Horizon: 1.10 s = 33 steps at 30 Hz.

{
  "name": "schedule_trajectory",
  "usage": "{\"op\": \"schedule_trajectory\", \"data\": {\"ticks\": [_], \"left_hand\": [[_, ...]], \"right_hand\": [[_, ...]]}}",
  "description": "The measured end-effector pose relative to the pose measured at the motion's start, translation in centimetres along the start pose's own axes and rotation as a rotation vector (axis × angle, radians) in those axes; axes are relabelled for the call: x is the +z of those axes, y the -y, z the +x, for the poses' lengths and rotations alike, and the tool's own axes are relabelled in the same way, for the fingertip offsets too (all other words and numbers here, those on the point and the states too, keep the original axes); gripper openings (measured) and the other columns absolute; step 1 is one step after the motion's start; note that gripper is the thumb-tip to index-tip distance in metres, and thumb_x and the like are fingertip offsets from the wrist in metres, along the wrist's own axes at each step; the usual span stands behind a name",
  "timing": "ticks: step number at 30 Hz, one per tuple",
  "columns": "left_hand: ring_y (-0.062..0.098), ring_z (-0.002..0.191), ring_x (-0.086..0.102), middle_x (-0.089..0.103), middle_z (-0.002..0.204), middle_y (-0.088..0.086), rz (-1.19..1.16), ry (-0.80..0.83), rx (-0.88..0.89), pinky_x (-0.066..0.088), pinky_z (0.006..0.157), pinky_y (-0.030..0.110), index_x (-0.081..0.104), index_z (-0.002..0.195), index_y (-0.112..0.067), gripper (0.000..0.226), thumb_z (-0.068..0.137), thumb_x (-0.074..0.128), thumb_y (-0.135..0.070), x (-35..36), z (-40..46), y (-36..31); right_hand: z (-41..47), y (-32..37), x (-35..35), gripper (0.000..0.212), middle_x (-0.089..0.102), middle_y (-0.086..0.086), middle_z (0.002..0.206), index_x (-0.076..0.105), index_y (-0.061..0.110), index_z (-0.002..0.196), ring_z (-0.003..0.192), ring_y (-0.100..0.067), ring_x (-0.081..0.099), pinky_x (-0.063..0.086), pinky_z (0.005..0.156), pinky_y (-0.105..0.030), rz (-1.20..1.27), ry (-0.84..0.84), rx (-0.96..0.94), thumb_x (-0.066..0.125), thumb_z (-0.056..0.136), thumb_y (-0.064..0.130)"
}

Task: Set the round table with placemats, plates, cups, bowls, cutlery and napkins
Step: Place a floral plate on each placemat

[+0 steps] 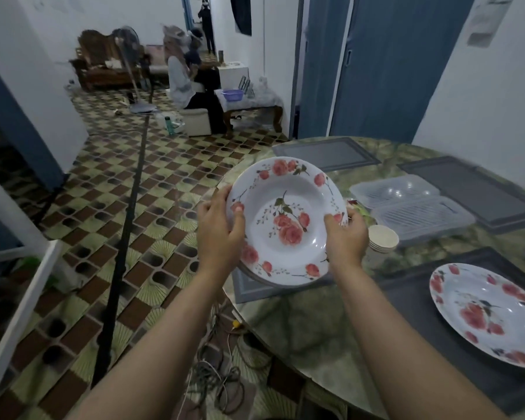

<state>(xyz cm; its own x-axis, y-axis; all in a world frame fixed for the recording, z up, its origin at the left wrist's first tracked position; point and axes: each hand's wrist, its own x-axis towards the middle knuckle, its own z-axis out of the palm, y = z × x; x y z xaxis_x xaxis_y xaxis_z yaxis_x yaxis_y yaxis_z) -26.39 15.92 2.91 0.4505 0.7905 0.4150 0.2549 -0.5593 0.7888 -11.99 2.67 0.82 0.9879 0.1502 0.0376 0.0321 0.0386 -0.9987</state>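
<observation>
While the left hand [222, 225] and right hand [343, 234] each grip an opposite rim of the flowered plate [285, 219], tilted toward the camera, it hangs above a placemat [249, 287] at the table [303, 325] edge. Risk: set down too near that edge, the plate may tip to the floor. A second plate [488, 310] already lies on another placemat [412, 286].
</observation>
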Motion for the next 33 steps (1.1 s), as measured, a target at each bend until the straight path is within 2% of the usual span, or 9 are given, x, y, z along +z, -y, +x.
{"op": "schedule_trajectory", "data": {"ticks": [2,5,8,14,17,23,25,28,33], "left_hand": [[0.014,0.113,0.039,0.039,0.118,-0.003,0.085,-0.017,0.001,0.037,0.089,0.033,0.041,0.144,-0.024,0.045,0.100,0.048,-0.030,-0.2,1.5,2.3],[0.022,0.139,0.027,0.028,0.153,-0.002,0.030,0.109,-0.110,0.034,0.108,0.050,0.032,0.149,-0.026,0.049,0.102,0.043,-0.033,0.9,4.2,6.3],[0.033,0.135,0.040,0.029,0.155,0.004,-0.075,0.240,-0.283,0.044,0.100,0.061,0.025,0.148,-0.032,0.049,0.102,0.041,-0.036,2.6,6.9,10.3],[0.026,0.126,0.048,0.043,0.141,0.005,-0.020,0.327,-0.331,0.044,0.104,0.052,0.039,0.143,-0.017,0.043,0.100,0.047,-0.020,4.5,12.5,14.2],[0.026,0.121,0.051,0.046,0.136,0.003,0.046,0.412,-0.325,0.046,0.102,0.047,0.044,0.140,-0.016,0.041,0.100,0.048,-0.020,5.9,14.7,15.3],[0.017,0.099,0.055,0.054,0.121,0.003,0.118,0.580,-0.262,0.047,0.078,0.030,0.052,0.132,-0.014,0.036,0.096,0.050,-0.013,10.3,18.3,16.7],[0.016,0.100,0.054,0.054,0.120,0.001,0.182,0.624,-0.221,0.044,0.079,0.029,0.055,0.125,-0.015,0.032,0.094,0.050,-0.013,12.1,19.2,17.0],[0.022,0.105,0.060,0.061,0.119,0.007,0.187,0.708,-0.187,0.049,0.084,0.033,0.059,0.124,-0.012,0.037,0.088,0.050,-0.012,15.1,21.0,18.3],[0.022,0.109,0.057,0.055,0.130,0.007,0.195,0.809,-0.098,0.046,0.088,0.032,0.055,0.131,-0.011,0.040,0.091,0.053,-0.015,19.3,24.3,20.1]], "right_hand": [[0.4,-0.9,2.1,0.020,0.067,0.009,0.093,0.060,0.020,0.108,0.081,-0.003,0.064,0.049,0.057,-0.015,-0.013,0.011,0.010,0.064,0.088,0.015],[1.4,-3.1,5.4,0.021,0.067,0.007,0.094,0.058,0.023,0.108,0.081,-0.010,0.067,0.058,0.061,-0.028,-0.048,0.001,0.066,0.064,0.088,0.018],[2.9,-5.5,8.6,0.018,0.068,0.006,0.092,0.056,0.030,0.098,0.082,-0.016,0.069,0.061,0.070,-0.042,-0.094,-0.023,0.128,0.065,0.086,0.021],[5.7,-8.3,13.3,0.016,0.065,0.001,0.095,0.055,0.023,0.100,0.079,-0.015,0.063,0.054,0.063,-0.029,-0.206,-0.066,0.194,0.061,0.087,0.017],[6.6,-10.0,14.1,0.012,0.065,0.001,0.093,0.055,0.025,0.096,0.078,-0.018,0.065,0.059,0.067,-0.038,-0.243,-0.103,0.276,0.059,0.088,0.019],[7.8,-12.4,13.7,0.011,0.066,0.000,0.095,0.057,0.026,0.099,0.077,-0.021,0.067,0.058,0.060,-0.035,-0.347,-0.192,0.353,0.059,0.088,0.024],[8.2,-12.8,13.7,0.011,0.067,0.001,0.092,0.058,0.028,0.100,0.075,-0.020,0.067,0.054,0.056,-0.028,-0.392,-0.225,0.366,0.058,0.089,0.027],[9.1,-13.9,13.6,0.015,0.065,0.010,0.083,0.057,0.033,0.097,0.071,-0.017,0.065,0.057,0.064,-0.035,-0.525,-0.281,0.384,0.053,0.083,0.038],[11.0,-15.8,14.9,0.016,0.063,0.000,0.099,0.062,0.022,0.100,0.084,-0.020,0.063,0.047,0.059,-0.024,-0.578,-0.362,0.380,0.059,0.085,0.028]]}}
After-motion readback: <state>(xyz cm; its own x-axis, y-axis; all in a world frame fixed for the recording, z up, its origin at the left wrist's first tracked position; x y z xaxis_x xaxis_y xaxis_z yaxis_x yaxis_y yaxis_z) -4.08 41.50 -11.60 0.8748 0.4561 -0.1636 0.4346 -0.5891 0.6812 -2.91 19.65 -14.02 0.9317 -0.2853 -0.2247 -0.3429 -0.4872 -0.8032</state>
